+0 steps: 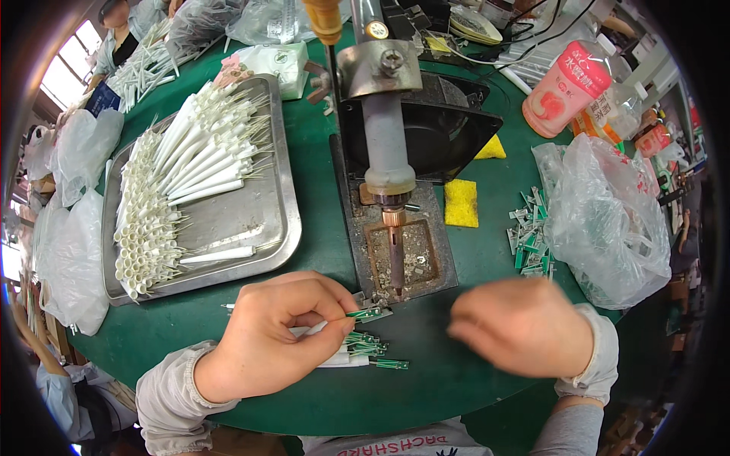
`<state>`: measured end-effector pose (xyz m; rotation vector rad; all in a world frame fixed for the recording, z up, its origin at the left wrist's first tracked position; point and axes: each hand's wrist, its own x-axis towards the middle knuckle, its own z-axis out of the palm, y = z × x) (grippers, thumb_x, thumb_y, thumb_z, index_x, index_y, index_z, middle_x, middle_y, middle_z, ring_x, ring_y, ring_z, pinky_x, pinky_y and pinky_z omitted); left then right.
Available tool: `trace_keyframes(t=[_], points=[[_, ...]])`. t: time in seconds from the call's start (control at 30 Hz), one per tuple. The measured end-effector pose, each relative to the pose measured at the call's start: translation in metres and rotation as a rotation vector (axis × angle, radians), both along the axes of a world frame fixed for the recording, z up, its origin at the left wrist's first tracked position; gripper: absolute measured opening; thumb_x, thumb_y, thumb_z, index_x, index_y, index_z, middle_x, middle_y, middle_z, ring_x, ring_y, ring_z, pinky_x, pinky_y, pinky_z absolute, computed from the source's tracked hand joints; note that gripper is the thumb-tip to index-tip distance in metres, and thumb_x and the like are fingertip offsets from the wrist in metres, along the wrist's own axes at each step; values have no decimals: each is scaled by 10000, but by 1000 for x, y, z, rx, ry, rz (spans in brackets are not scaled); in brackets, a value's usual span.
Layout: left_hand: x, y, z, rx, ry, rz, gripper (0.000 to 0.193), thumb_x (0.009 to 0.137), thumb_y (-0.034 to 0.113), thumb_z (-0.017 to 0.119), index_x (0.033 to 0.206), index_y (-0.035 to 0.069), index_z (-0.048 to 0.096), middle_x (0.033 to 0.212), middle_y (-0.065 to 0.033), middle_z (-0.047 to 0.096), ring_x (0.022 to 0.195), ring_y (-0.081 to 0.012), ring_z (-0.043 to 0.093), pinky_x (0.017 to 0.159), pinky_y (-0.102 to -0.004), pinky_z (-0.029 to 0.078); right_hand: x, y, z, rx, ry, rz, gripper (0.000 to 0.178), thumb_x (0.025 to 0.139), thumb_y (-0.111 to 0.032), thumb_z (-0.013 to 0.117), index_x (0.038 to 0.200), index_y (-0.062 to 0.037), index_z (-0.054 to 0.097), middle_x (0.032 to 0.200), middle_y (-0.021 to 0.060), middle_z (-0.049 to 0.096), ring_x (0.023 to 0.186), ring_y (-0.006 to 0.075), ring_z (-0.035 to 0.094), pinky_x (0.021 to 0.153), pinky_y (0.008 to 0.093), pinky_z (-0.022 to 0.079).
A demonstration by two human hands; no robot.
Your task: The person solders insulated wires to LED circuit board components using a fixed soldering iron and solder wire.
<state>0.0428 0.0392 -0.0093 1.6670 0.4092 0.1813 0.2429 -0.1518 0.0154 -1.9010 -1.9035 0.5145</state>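
A metal tray (262, 209) holds piled white tubes (205, 171) with thin wires.

From my end of the feed, I see a counter (426, 404) with a deep green top filling most of the view, its near edge bowed into a broad curve by the lens. At the upper left I have a tall window (67, 64), tilted in the view, its bright panes divided by darker bars. Lower on the left rim is another white, glaring patch (11, 262); I can't tell whether it is glass as well. The counter's top is well lit. To the lower right, beyond the counter's edge, the room turns dim, with brownish shapes (631, 427) too murky for me to identify.
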Motion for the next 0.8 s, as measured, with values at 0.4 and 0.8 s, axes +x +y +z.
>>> trace_keyframes(t=[0.4, 0.8], points=[[0, 4, -5, 804, -245, -224, 144, 674, 0, 753, 755, 34, 639, 921, -88, 640, 805, -272, 581, 701, -349, 483, 70, -1, -19, 28, -640, -350, 121, 712, 16, 658, 781, 2, 559, 764, 162, 563, 749, 357, 600, 660, 435, 503], [8, 78, 17, 1517, 29, 105, 156, 694, 22, 712, 824, 47, 630, 872, -73, 589, 831, -264, 579, 701, -378, 486, 73, 0, -24, -41, -756, -326, 94, 698, 43, 603, 770, 3, 558, 773, 168, 578, 777, 346, 621, 658, 426, 516]])
